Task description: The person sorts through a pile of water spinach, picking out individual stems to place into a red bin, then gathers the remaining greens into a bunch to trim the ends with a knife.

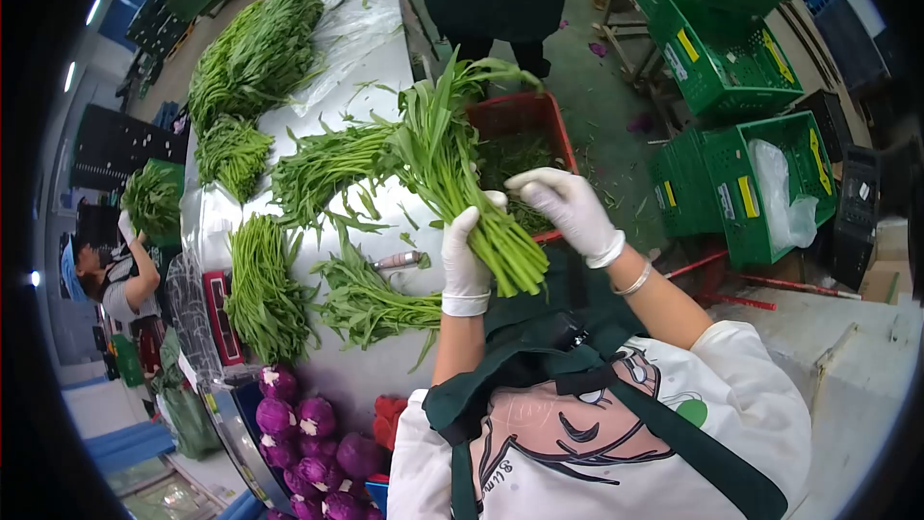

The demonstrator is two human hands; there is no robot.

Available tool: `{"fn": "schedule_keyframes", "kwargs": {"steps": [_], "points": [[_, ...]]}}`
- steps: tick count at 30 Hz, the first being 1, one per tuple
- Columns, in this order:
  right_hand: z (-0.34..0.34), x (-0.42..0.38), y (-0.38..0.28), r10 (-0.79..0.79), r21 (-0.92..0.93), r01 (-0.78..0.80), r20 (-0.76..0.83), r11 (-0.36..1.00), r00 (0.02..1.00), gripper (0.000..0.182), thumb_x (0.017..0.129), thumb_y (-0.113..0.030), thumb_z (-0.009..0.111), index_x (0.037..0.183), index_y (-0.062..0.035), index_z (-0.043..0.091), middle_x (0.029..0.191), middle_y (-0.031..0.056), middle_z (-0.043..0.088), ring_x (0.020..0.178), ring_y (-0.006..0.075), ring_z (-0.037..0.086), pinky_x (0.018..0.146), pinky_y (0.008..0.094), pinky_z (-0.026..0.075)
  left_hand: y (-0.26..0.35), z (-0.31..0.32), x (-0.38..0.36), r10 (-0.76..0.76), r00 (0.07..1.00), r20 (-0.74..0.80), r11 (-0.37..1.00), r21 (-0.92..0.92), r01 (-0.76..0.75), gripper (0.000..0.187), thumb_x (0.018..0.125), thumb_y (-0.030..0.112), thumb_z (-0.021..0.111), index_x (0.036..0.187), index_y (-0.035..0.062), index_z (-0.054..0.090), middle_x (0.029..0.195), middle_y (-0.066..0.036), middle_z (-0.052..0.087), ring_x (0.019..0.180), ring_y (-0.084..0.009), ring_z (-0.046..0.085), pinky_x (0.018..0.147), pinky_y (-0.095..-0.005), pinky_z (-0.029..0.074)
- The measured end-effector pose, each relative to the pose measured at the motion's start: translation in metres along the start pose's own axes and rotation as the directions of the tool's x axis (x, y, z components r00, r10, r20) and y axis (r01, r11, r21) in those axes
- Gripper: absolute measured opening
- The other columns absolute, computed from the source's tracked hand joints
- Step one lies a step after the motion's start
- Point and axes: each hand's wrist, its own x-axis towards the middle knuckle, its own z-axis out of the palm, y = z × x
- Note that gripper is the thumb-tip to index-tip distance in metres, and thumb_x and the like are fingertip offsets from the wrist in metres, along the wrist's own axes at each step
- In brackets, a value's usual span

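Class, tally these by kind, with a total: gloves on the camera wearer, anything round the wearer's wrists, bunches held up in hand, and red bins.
White gloves: 2
Bangle: 1
Leafy greens bunch in the left hand: 1
Red bin: 1
Total: 5

One held bunch [449, 169], five green tabletop piles [265, 294], one red bin [558, 127] show.

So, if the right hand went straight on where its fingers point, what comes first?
Likely the bunch of greens in the left hand, though depth is hard to judge.
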Motion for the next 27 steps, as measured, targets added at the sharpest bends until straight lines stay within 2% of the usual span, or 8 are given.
{"fn": "schedule_keyframes", "kwargs": {"steps": [1,3,7,9,14,16,23,27], "points": [[0.012,0.002,-0.016,0.049,0.017,-0.048,-0.020,0.999,0.999,0.036,0.080,-0.031,0.068,0.094,0.0009,0.064,0.085,0.0075,0.062,0.081,0.0158,0.059,0.075,0.0272,0.045,-0.012,-0.001,0.003,0.027,0.993,-0.118,1.000,-0.006,-0.028,0.050,0.081,0.017,0.054,0.127,0.0011,0.041,0.100,-0.010,0.059,0.089,-0.0186,0.057,0.079,-0.0311,0.049],[0.018,0.010,-0.025,-0.159,-0.344,0.138,-0.035,0.929,0.987,0.031,0.074,-0.028,0.072,0.088,-0.0008,0.065,0.078,0.0088,0.059,0.074,0.0210,0.057,0.069,0.0297,0.045,-0.017,-0.001,0.002,0.000,0.999,0.041,1.000,-0.012,0.001,0.047,0.078,0.012,0.054,0.122,-0.0017,0.043,0.106,-0.012,0.057,0.092,-0.0201,0.058,0.081,-0.0326,0.049],[0.012,0.011,-0.025,-0.118,-0.407,0.100,-0.020,0.908,0.993,0.022,0.072,-0.018,0.073,0.082,-0.0005,0.065,0.084,0.0088,0.061,0.078,0.0202,0.058,0.074,0.0286,0.044,-0.016,-0.001,0.001,0.062,0.996,-0.060,0.997,0.059,-0.059,0.047,0.076,0.008,0.052,0.121,-0.0034,0.043,0.108,-0.012,0.056,0.093,-0.0213,0.058,0.082,-0.0327,0.049],[0.010,0.007,-0.028,-0.087,-0.197,0.085,-0.002,0.977,0.996,0.017,0.076,-0.014,0.070,0.084,0.0001,0.063,0.087,0.0063,0.061,0.081,0.0161,0.057,0.076,0.0277,0.043,-0.012,0.006,0.000,0.153,0.987,-0.044,0.976,0.165,-0.143,0.048,0.076,0.008,0.052,0.121,-0.0035,0.042,0.107,-0.013,0.056,0.093,-0.0214,0.058,0.082,-0.0327,0.049],[0.016,-0.007,-0.016,-0.019,0.251,0.018,0.003,0.968,1.000,0.017,0.088,-0.015,0.060,0.095,-0.0005,0.056,0.083,-0.0001,0.056,0.078,0.0078,0.052,0.078,0.0238,0.043,-0.016,0.001,0.009,0.017,0.992,-0.129,0.992,-0.123,-0.033,0.045,0.079,0.006,0.051,0.122,-0.0031,0.042,0.104,-0.012,0.056,0.089,-0.0195,0.057,0.081,-0.0324,0.048],[0.014,-0.007,-0.017,0.041,0.430,-0.092,0.128,0.898,0.991,0.017,0.093,-0.017,0.052,0.100,-0.0014,0.050,0.079,-0.0015,0.050,0.075,0.0058,0.048,0.080,0.0215,0.041,-0.014,0.011,0.009,0.094,0.981,-0.171,0.995,0.049,-0.087,0.041,0.080,0.005,0.052,0.119,-0.0025,0.043,0.101,-0.011,0.056,0.085,-0.0179,0.057,0.078,-0.0313,0.048],[0.005,0.002,-0.020,-0.023,0.227,0.007,0.070,0.974,0.997,0.020,0.096,-0.021,0.045,0.104,-0.0023,0.048,0.077,-0.0023,0.044,0.072,0.0038,0.043,0.062,0.0179,0.039,0.004,0.026,0.011,0.113,0.985,-0.127,0.971,0.226,-0.082,0.027,0.080,0.002,0.058,0.106,0.0016,0.048,0.089,-0.004,0.056,0.076,-0.0125,0.056,0.069,-0.0256,0.048],[0.008,0.013,-0.017,0.050,0.533,-0.134,0.169,0.835,0.984,0.023,0.097,-0.024,0.042,0.106,-0.0042,0.048,0.084,-0.0002,0.054,0.064,0.0037,0.048,0.052,0.0159,0.039,0.004,0.034,0.008,0.123,0.992,0.033,0.980,0.156,-0.127,0.032,0.082,0.008,0.057,0.112,-0.0013,0.050,0.087,-0.007,0.054,0.070,-0.0147,0.054,0.064,-0.0262,0.047]]}}
